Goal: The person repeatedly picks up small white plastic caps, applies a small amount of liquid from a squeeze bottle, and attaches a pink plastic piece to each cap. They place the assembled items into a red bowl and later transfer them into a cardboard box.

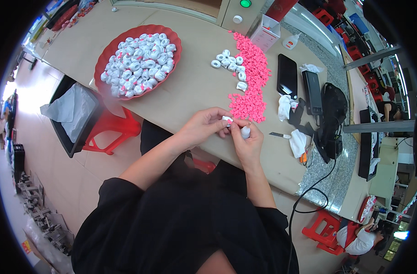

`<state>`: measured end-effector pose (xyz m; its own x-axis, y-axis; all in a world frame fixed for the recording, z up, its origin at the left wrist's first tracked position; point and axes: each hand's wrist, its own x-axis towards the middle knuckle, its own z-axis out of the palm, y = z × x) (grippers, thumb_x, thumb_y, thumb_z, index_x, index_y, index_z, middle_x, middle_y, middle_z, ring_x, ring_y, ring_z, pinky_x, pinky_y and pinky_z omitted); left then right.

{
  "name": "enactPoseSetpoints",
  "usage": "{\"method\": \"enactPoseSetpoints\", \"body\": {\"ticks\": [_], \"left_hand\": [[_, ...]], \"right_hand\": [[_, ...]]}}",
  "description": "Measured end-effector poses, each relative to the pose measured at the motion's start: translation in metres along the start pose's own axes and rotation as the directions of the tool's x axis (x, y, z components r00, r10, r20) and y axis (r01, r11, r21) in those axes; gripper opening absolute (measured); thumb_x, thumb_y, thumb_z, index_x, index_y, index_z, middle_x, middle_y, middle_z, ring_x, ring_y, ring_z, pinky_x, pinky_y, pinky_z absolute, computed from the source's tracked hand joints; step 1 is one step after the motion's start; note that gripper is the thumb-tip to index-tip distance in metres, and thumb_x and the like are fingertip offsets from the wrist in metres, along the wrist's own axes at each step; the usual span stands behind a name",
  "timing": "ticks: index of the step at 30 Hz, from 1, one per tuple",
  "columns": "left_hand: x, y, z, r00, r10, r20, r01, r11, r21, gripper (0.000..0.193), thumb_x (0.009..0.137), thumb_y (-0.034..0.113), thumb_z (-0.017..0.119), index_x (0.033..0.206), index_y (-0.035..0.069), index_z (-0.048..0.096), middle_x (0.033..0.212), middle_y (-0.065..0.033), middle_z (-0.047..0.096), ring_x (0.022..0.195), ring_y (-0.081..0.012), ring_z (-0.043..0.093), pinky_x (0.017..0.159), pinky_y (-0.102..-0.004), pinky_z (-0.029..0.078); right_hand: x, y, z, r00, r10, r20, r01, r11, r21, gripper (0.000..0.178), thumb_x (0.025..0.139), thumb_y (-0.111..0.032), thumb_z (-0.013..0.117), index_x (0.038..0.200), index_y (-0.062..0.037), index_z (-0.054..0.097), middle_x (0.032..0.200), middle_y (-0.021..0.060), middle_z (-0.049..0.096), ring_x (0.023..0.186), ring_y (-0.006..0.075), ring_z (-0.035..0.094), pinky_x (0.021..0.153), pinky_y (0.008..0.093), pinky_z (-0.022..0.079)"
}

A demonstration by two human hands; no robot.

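Above the near edge of the table, my two hands meet. My left hand (201, 128) is closed on a small white rounded piece (227, 118) with a bit of pink on it. My right hand (249, 145) touches the same piece with its fingertips and is closed round a small white bottle (245, 132), mostly hidden in the palm. Just beyond the hands spreads a long heap of small pink pieces (248, 105). Several white ring-like pieces (226, 61) lie along its left side. A red scalloped tray (177, 52) at the left holds many white pieces with pink bits.
Right of the heap lie a black phone (287, 75), a dark power bank (312, 93), a knife (279, 134), crumpled white cloth (298, 144) and a black cable (304, 196). A white box (265, 33) and white bottle (290, 42) stand behind. A black bin (83, 130) sits on a red stool (115, 132).
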<state>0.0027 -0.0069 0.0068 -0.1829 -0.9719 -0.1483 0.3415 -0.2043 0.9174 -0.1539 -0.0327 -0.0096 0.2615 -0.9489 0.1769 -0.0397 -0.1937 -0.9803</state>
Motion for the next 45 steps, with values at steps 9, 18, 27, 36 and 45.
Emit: {"method": "enactPoseSetpoints", "body": {"ticks": [9, 18, 27, 36, 45], "left_hand": [[-0.001, 0.001, 0.003, 0.998, -0.036, -0.046, 0.035, 0.999, -0.007, 0.021, 0.088, 0.006, 0.05, 0.107, -0.004, 0.053, 0.081, -0.0039, 0.058, 0.068, -0.0073, 0.055, 0.065, -0.0211, 0.047], [-0.001, -0.002, 0.003, 0.997, -0.041, -0.067, 0.042, 0.999, 0.011, 0.022, 0.086, 0.003, 0.049, 0.107, -0.004, 0.052, 0.08, -0.0042, 0.059, 0.068, -0.0075, 0.056, 0.065, -0.0216, 0.047], [-0.012, 0.039, -0.028, 0.785, 0.506, -0.356, -0.225, 0.769, 0.598, 0.019, 0.084, 0.004, 0.054, 0.103, -0.001, 0.057, 0.086, -0.004, 0.059, 0.07, -0.0075, 0.056, 0.063, -0.0225, 0.046], [0.056, 0.065, -0.051, 0.73, 0.667, -0.151, 0.075, 0.141, 0.987, 0.023, 0.08, 0.016, 0.059, 0.097, 0.001, 0.06, 0.101, -0.0144, 0.057, 0.093, -0.0308, 0.054, 0.079, -0.0378, 0.044], [0.079, 0.024, -0.054, 0.798, 0.583, -0.153, -0.008, 0.264, 0.964, 0.025, 0.076, 0.011, 0.063, 0.097, 0.0, 0.055, 0.087, -0.0145, 0.058, 0.074, -0.0268, 0.058, 0.069, -0.0349, 0.047]], "right_hand": [[-0.002, -0.002, 0.001, 0.995, -0.091, 0.035, 0.094, 0.991, -0.1, 0.01, 0.079, 0.004, 0.058, 0.088, 0.0037, 0.062, 0.077, 0.0038, 0.059, 0.068, 0.0066, 0.053, 0.059, 0.0196, 0.041], [0.0, -0.01, 0.002, 0.971, -0.226, 0.074, 0.236, 0.949, -0.208, 0.01, 0.077, 0.004, 0.06, 0.087, 0.0027, 0.061, 0.073, 0.0053, 0.058, 0.064, 0.0092, 0.054, 0.058, 0.0213, 0.041], [-0.001, -0.015, -0.002, 0.993, 0.057, -0.099, -0.056, 0.998, 0.014, 0.021, 0.076, -0.004, 0.062, 0.094, 0.0012, 0.053, 0.067, 0.0019, 0.052, 0.06, 0.0108, 0.051, 0.054, 0.0239, 0.042], [0.001, -0.017, -0.001, 0.993, 0.098, -0.06, -0.073, 0.943, 0.326, 0.023, 0.086, -0.011, 0.053, 0.105, 0.0014, 0.047, 0.086, 0.0054, 0.053, 0.066, 0.0108, 0.052, 0.057, 0.0217, 0.042], [0.001, -0.025, -0.018, 0.975, 0.179, -0.131, -0.094, 0.869, 0.485, 0.028, 0.08, -0.003, 0.062, 0.106, 0.0026, 0.053, 0.09, 0.0068, 0.056, 0.068, 0.0114, 0.054, 0.055, 0.0211, 0.041]]}}
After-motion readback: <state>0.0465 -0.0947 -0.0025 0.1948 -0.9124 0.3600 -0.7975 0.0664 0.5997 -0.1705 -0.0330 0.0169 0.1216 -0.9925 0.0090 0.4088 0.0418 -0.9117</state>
